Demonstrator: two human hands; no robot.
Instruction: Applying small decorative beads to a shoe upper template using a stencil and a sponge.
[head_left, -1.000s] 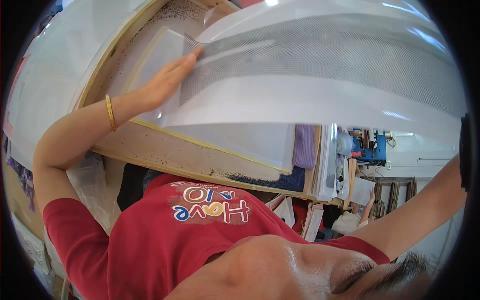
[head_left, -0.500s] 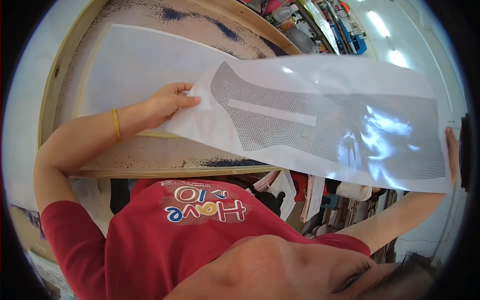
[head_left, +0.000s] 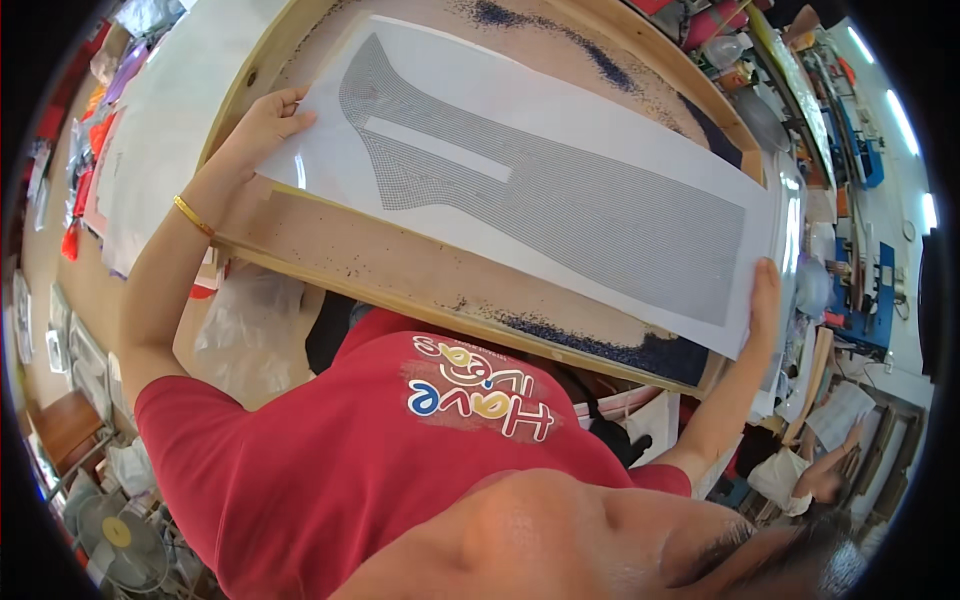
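White patterned sheet (head_left: 540,170) gripped at opposite ends by both hands, left (head_left: 262,125) and right (head_left: 765,300), apparently above wooden tray (head_left: 400,285).

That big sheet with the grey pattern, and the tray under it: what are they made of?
The sheet looks like thin glossy plastic film: it shines at the left edge and bends between the left hand and right hand. The tray seems to be bare wood, pale tan with a raised rim.
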